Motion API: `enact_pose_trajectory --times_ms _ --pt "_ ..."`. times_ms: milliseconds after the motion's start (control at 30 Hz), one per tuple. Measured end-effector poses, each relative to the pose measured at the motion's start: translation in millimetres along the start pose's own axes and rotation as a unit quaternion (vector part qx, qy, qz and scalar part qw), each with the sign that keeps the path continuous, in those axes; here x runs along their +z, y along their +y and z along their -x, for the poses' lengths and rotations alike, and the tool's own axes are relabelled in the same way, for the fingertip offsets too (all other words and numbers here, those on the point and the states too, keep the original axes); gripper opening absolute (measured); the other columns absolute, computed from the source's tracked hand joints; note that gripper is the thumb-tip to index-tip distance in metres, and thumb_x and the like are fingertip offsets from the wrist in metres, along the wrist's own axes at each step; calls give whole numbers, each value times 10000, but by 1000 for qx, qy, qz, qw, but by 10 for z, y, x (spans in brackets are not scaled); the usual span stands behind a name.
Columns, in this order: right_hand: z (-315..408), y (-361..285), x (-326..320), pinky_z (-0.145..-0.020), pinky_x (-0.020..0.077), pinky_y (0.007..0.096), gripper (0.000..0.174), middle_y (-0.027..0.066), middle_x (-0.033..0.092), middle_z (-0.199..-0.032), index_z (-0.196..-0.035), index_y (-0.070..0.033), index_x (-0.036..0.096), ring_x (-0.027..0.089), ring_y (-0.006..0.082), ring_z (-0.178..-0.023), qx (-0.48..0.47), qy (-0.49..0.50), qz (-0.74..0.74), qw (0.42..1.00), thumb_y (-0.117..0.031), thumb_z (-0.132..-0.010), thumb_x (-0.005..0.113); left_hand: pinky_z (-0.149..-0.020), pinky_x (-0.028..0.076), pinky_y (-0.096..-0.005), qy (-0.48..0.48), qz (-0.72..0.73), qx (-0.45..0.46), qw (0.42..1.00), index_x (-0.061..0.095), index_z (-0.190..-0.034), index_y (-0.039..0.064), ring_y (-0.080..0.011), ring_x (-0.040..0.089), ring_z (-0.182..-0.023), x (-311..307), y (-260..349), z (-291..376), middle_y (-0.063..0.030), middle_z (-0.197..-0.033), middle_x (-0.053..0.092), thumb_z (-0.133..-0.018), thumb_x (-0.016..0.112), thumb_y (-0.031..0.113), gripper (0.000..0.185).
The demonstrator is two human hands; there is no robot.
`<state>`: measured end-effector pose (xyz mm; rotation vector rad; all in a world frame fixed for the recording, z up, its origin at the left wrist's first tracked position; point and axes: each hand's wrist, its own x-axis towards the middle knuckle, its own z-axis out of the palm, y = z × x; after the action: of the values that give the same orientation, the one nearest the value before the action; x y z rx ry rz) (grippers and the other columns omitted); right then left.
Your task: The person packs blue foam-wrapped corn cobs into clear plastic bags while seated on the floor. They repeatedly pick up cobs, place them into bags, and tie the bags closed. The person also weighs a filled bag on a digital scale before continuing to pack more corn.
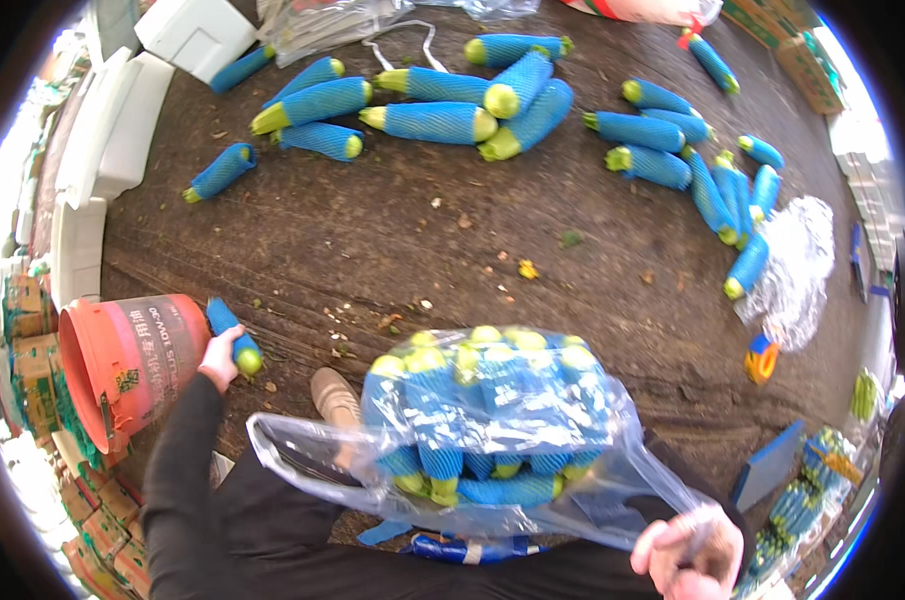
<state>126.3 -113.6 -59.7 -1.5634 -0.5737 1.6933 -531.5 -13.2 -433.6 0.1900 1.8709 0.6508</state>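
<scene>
My left hand (224, 356) is closed around a zucchini-like vegetable (223, 320) in blue foam netting, beside the orange bucket at the left. At the lower right my right hand (689, 555) grips the gathered edge of a clear plastic bag (490, 427). Inside the bag, several netted vegetables (497, 375) stand packed in rows, pale green ends up, with others showing at the bag's mouth. The bag rests before me, its near rim stretched wide. More netted vegetables (430, 122) lie at the far centre, and another group (651, 166) lies to the right.
An orange plastic bucket (175, 337) lies on its side at left, near white foam boxes (126, 127). Crumpled clear plastic (794, 262) and an orange tape dispenser (761, 361) lie at right. A blue board (767, 465) stands nearer, beside packed bags (816, 480). Cartons (111, 525) are stacked lower left.
</scene>
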Motion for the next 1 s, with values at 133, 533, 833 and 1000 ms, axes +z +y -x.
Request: enact_pose_trajectory --times_ms 133,533,833,1000 --pt "78 83 -55 -712 485 297 413 40 622 -764 -1174 85 606 579 129 -680 -21 -29 -75 997 -136 -857 751 -1036 539 -458 -192 21 253 948 504 -1432 89 -275 639 -1165 518 870 1925 -70 -1260 613 -906 758 142 586" --pt "407 177 -455 -612 407 198 340 19 601 -807 -1209 64 630 598 88 -718 -59 -74 -98 991 -76 -902 673 -1177 409 -468 -486 -366 571 550 591 -1338 159 -334 506 -1397 3029 -162 3591 -114 -1458 555 -748 840 12 658" --pt "486 309 -669 -652 407 198 283 -9 622 -832 -1208 15 640 542 39 -748 -60 -138 -79 985 -78 -942 665 -1172 342 -577 -184 -599 611 484 410 -1553 44 -438 471 -1427 2266 -414 3335 -203 -1465 569 -871 733 246 782" --pt "534 312 -670 -687 427 197 261 -29 623 -883 -1207 -27 659 551 33 -777 -48 -160 -58 984 -125 -968 696 -1069 460 -404 -299 -761 473 329 680 -945 105 -242 708 -936 1406 -361 4293 -71 -851 689 -799 694 213 182"
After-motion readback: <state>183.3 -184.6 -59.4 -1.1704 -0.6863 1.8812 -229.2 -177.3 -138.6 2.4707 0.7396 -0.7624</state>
